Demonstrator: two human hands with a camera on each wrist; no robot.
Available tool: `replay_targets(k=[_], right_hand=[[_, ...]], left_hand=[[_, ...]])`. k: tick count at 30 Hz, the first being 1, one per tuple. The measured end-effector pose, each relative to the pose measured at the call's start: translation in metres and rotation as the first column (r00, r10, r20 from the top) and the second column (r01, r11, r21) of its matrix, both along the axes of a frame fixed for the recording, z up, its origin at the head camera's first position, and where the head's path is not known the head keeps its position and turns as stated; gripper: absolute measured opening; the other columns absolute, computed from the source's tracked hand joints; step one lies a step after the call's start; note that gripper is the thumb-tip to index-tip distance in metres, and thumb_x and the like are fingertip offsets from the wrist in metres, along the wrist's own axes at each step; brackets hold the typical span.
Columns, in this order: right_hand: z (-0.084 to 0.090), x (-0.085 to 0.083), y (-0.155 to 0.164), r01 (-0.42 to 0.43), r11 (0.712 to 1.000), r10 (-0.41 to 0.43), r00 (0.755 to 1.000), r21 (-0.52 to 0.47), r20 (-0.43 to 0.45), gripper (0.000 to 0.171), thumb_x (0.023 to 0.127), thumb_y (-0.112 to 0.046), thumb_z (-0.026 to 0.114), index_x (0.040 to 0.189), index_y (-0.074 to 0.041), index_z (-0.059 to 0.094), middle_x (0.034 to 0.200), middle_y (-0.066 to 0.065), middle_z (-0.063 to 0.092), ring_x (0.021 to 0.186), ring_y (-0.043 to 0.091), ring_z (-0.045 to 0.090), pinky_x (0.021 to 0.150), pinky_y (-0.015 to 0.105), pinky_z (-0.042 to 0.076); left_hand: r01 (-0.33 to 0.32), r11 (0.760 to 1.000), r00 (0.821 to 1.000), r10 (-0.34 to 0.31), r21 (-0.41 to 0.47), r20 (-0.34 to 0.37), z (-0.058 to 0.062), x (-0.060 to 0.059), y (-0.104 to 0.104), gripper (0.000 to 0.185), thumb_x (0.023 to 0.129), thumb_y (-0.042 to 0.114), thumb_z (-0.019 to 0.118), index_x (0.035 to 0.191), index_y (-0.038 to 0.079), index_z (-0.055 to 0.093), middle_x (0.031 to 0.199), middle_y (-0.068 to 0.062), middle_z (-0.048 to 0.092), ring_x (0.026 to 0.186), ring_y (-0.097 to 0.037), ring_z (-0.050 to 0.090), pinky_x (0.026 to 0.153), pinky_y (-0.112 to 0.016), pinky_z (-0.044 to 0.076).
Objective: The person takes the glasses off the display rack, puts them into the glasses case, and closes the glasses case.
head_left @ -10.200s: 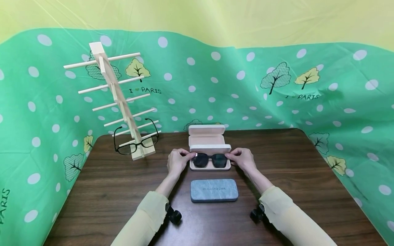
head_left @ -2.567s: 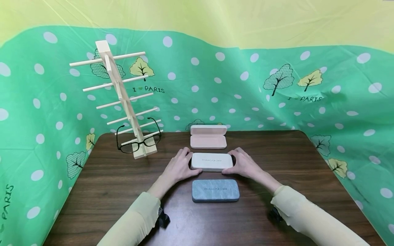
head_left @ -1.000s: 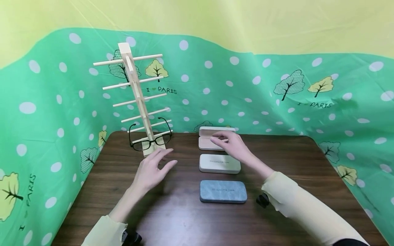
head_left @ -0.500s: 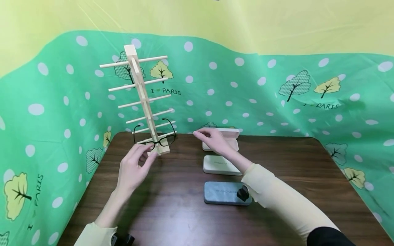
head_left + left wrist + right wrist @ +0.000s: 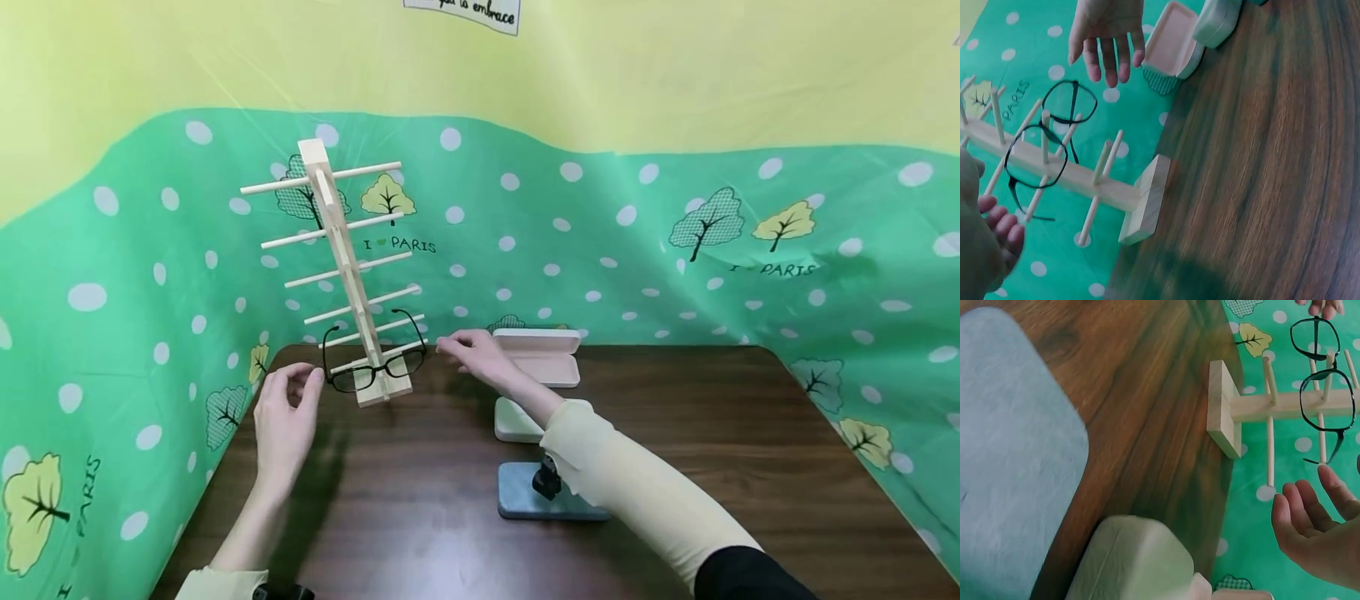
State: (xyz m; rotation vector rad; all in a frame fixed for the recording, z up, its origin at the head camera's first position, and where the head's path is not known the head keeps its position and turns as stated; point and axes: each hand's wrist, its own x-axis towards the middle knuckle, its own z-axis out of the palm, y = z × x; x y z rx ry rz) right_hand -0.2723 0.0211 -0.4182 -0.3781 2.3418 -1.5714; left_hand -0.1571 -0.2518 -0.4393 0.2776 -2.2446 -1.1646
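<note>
Black-framed eyeglasses (image 5: 380,367) hang on the lowest pegs of a tall wooden glasses stand (image 5: 345,258) at the back left of the table. To their left is my left hand (image 5: 287,421), its bent fingers beside the left hinge and nothing in its grasp. My right hand (image 5: 477,354) reaches across from the other side, fingertips close to the right temple arm. In the right wrist view, the fingers of that right hand (image 5: 1329,550) are spread loosely just under the temple tip. The left wrist view shows the left fingers (image 5: 1007,228) apart from the frame.
Under my right forearm lie a shut white glasses case (image 5: 517,423) and a shut blue case (image 5: 517,492). Behind them stands a pink-lined case (image 5: 543,372) with its lid up. A green patterned cloth (image 5: 630,250) hangs behind the table (image 5: 712,458).
The sunglasses went out of sight as the white case was shut. Both hands then left that case and moved left to either side of the eyeglasses on the stand.
</note>
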Motion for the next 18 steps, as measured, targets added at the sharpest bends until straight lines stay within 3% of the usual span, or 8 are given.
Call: replay_targets(k=[3, 6, 9, 13, 18], right_hand=[[-0.002, 0.002, -0.006, -0.001, 1.000, 0.001, 1.000, -0.010, 0.030, 0.040, 0.105, -0.038, 0.058, 0.119, -0.003, 0.073, 0.122, 0.013, 0.073, 0.106, 0.022, 0.071, 0.092, 0.038, 0.059], [-0.002, 0.003, -0.011, -0.017, 0.999, 0.019, 0.999, -0.030, 0.050, 0.043, 0.105, -0.038, 0.057, 0.121, -0.001, 0.071, 0.125, 0.018, 0.072, 0.110, 0.027, 0.071, 0.095, 0.042, 0.059], [-0.002, 0.004, -0.016, -0.028, 0.999, 0.030, 0.998, -0.042, 0.058, 0.044, 0.106, -0.036, 0.056, 0.123, 0.002, 0.069, 0.129, 0.023, 0.069, 0.116, 0.035, 0.069, 0.099, 0.049, 0.056], [-0.001, 0.005, -0.023, 0.001, 0.999, 0.001, 0.998, -0.037, 0.057, 0.039, 0.106, -0.033, 0.056, 0.118, 0.002, 0.070, 0.123, 0.023, 0.072, 0.114, 0.037, 0.071, 0.091, 0.042, 0.059], [0.001, 0.004, -0.031, 0.030, 0.999, -0.028, 0.998, -0.040, 0.062, 0.032, 0.105, -0.028, 0.058, 0.110, 0.000, 0.073, 0.111, 0.022, 0.075, 0.110, 0.039, 0.072, 0.075, 0.029, 0.058]], left_hand=[[0.000, 0.999, 0.988, -0.009, 0.052, 0.156, 0.001, 0.000, -0.006, 0.044, 0.104, 0.048, 0.055, 0.124, 0.010, 0.067, 0.111, -0.009, 0.067, 0.088, 0.002, 0.051, 0.082, -0.025, 0.040], [0.034, 0.994, 0.955, -0.064, 0.105, 0.290, 0.003, -0.002, -0.011, 0.056, 0.104, 0.059, 0.047, 0.131, 0.013, 0.065, 0.118, -0.013, 0.071, 0.094, -0.005, 0.060, 0.085, -0.028, 0.045], [0.072, 0.984, 0.918, -0.130, 0.165, 0.375, 0.005, -0.004, -0.014, 0.066, 0.102, 0.067, 0.042, 0.132, 0.014, 0.065, 0.124, -0.015, 0.072, 0.096, -0.007, 0.065, 0.086, -0.026, 0.050], [0.080, 0.970, 0.895, -0.171, 0.230, 0.411, 0.006, -0.008, -0.015, 0.069, 0.101, 0.069, 0.043, 0.126, 0.010, 0.070, 0.114, -0.009, 0.075, 0.090, -0.001, 0.063, 0.085, -0.022, 0.051], [0.093, 0.955, 0.901, -0.201, 0.283, 0.385, 0.006, -0.011, -0.014, 0.063, 0.102, 0.062, 0.049, 0.119, 0.005, 0.072, 0.089, 0.008, 0.075, 0.082, 0.000, 0.067, 0.080, -0.019, 0.050]])
